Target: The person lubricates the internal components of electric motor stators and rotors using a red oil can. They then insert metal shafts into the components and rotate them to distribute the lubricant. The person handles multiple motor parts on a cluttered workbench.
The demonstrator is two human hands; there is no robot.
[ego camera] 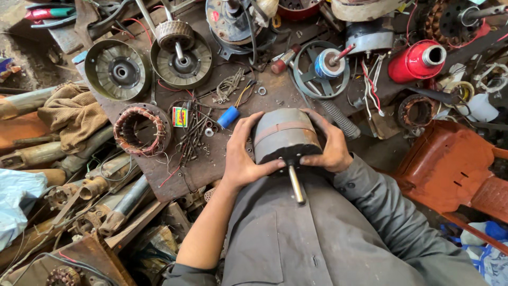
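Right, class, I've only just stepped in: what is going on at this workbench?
A person grips a grey electric motor with both bare hands, the left hand and the right hand on either side. Its steel shaft points back toward the person's body. On the cluttered bench beyond lie a copper-wound stator, two round end covers and a small blue capacitor.

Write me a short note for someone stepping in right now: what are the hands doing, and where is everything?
Left hand: gripping the grey motor, thumb by its shaft.
Right hand: clasping the motor's other side.
Motor: closed, held against the body at the bench edge, shaft pointing toward the person.
On the bench: copper winding, two round covers, loose screws, a blue cylinder.
Left: those parts lie unfitted.
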